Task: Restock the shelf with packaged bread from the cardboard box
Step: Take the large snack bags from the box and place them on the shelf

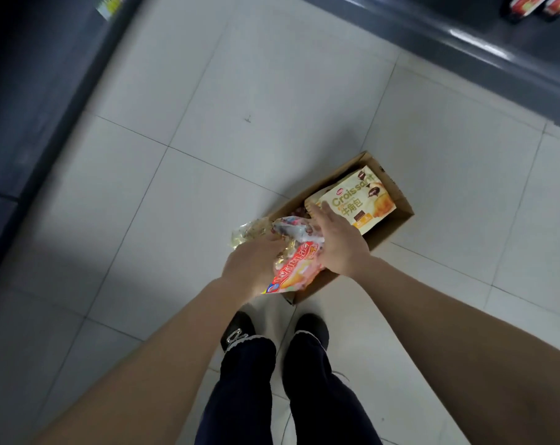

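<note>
Both arms reach down; right hand (339, 242) spread flat, left hand (249, 268) seemingly curled (its tips hidden)

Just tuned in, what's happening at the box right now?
A person stands over the cardboard box on the tiled floor. The left grip holds a red bread pack above the box's near end. The right grip, fingers straight, reaches toward the croissant pack lying inside.

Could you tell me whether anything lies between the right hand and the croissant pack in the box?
Nothing visible does. The croissant pack lies uppermost in the cardboard box, uncovered, and the right hand, fingers straight, reaches its near edge. The red bread pack in the left hand sits off to the side.
</note>
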Tool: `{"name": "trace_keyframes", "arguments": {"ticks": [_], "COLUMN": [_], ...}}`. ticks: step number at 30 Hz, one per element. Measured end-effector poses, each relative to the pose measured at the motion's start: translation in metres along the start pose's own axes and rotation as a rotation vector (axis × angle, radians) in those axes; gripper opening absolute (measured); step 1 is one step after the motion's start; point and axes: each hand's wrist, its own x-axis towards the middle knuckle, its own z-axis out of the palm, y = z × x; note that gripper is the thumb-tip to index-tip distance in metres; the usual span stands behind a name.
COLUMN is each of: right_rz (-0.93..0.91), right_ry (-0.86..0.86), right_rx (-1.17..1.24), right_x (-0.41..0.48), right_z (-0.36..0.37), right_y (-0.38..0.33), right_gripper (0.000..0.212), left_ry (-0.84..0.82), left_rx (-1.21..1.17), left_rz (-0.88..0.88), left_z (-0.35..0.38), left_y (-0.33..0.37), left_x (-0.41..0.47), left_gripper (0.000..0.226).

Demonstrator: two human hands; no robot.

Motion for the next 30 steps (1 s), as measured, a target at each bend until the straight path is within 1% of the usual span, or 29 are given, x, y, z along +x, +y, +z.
{"name": "trace_keyframes", "arguments": {"ticks": [2, 4, 6, 8, 11, 12, 14, 17, 19, 21, 22, 24, 26, 27, 28, 30], "right_rz": [0.014, 0.063, 0.1, 0.125, 0.153, 0.153, 0.16, 0.128, 0.091, 0.061, 0.048, 0.029, 0.026, 0.021, 0.009, -0.029], "right_ry": [-0.058, -0.118, -0.155, -0.15, -0.128, -0.126, -0.12, -0.098, -0.068, -0.034, -0.013, 0.04, 0.064, 0.064, 0.061, 0.06], "right_rx": [0.081, 0.195, 0.278, 0.378, 0.487, 0.514, 0.599, 0.734, 0.775, 0.846, 0.893, 0.96, 0.995, 1.01, 1.025, 1.037], "right_x": [-0.015, -0.031, -0.047, -0.063, -0.085, -0.091, -0.104, -0.122, -0.134, -0.145, -0.15, -0.159, -0.168, -0.171, -0.175, -0.182], "right_z": [-0.015, -0.029, -0.042, -0.058, -0.086, -0.096, -0.12, -0.158, -0.184, -0.207, -0.218, -0.24, -0.26, -0.27, -0.279, -0.296], "right_y": [-0.005, -0.01, -0.017, -0.026, -0.04, -0.044, -0.054, -0.072, -0.086, -0.098, -0.104, -0.118, -0.133, -0.141, -0.15, -0.17], "right_gripper": [0.108, 0.111, 0.1, 0.088, 0.079, 0.075, 0.064, 0.047, 0.046, 0.053, 0.056, 0.062, 0.069, 0.069, 0.068, 0.065], "left_ry": [-0.007, 0.013, 0.046, 0.102, 0.227, 0.284, 0.404, 0.564, 0.661, 0.729, 0.732, 0.661, 0.552, 0.508, 0.484, 0.505], "left_rx": [-0.015, -0.016, -0.009, 0.017, 0.036, 0.009, -0.041, -0.008, -0.007, -0.054, -0.102, -0.269, -0.511, -0.657, -0.79, -0.968], "left_rz": [0.037, 0.075, 0.1, 0.077, -0.074, -0.134, -0.206, -0.183, -0.16, -0.196, -0.244, -0.378, -0.496, -0.515, -0.506, -0.434], "left_z": [-0.023, -0.047, -0.07, -0.09, -0.123, -0.134, -0.155, -0.181, -0.193, -0.204, -0.21, -0.227, -0.246, -0.256, -0.266, -0.287], "left_y": [-0.002, 0.002, 0.007, 0.01, 0.019, 0.024, 0.035, 0.049, 0.055, 0.057, 0.056, 0.053, 0.049, 0.048, 0.046, 0.043], "left_x": [-0.015, -0.032, -0.049, -0.064, -0.087, -0.096, -0.113, -0.14, -0.159, -0.176, -0.184, -0.196, -0.208, -0.214, -0.221, -0.237], "left_gripper": [0.033, 0.037, 0.038, 0.034, 0.028, 0.031, 0.045, 0.061, 0.07, 0.078, 0.081, 0.088, 0.093, 0.094, 0.089, 0.063]}}
